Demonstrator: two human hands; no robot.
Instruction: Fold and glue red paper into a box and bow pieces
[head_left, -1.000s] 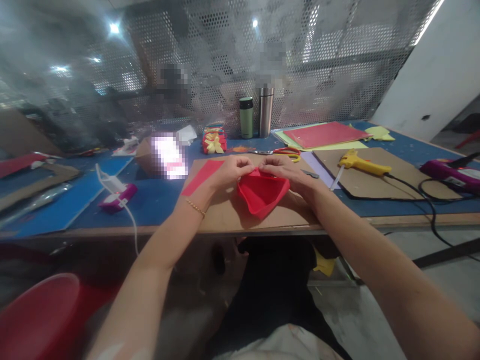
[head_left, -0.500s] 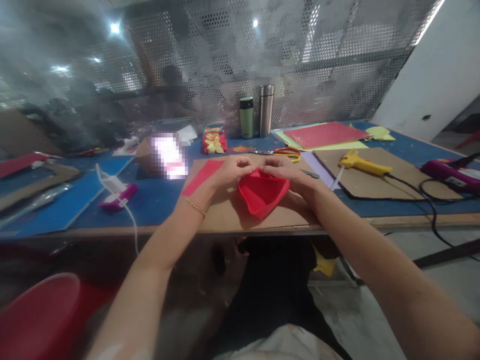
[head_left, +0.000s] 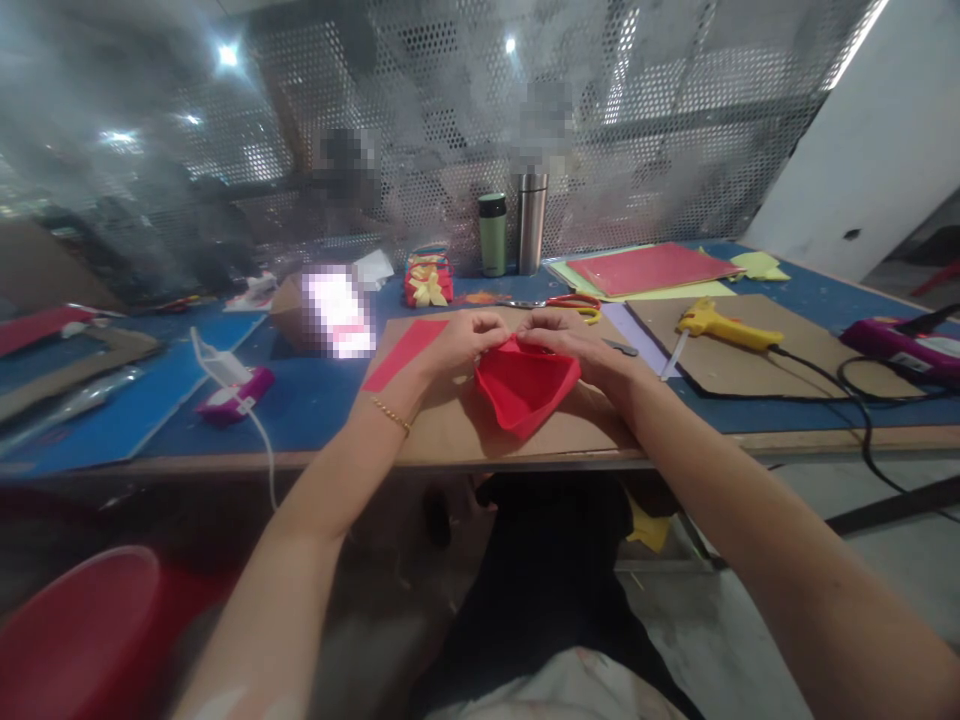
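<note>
"On the left side of the desk (head_left: 315,390), what can you see from here?"

"A purple power block (head_left: 259,385) with a white charger (head_left: 225,367) in it. Then a bright screen (head_left: 337,310), too blurred to read, beside something brown. Next comes a flat red strip (head_left: 405,355) on a brown board (head_left: 442,435), its long axis slanting from near left to far right."

"And the left hand (head_left: 471,340)?"

"Its grip is pinched closed, thumb and fingertips together on the far edge of a red pouch (head_left: 529,385)."

"Where does that pouch sit?"

"Just right of those fingers, over the board, between the two hands. Its hollow faces up and back at the person, and a blunt corner points straight toward their lap."

"So which way is it longest?"

"Hard to say; it looks nearly as broad as it is deep, so I can't pick a long axis."

"The right hand (head_left: 561,335)?"

"Same edge, just beside the left fingertips. That grip is closed too, fingers curled over the fabric-like rim; how hard it squeezes, I can't make out."

"Further right?"

"Scissors (head_left: 559,302) behind that hand, then a yellow glue gun (head_left: 724,328) on another board, its black cord trailing away rightward."
</note>
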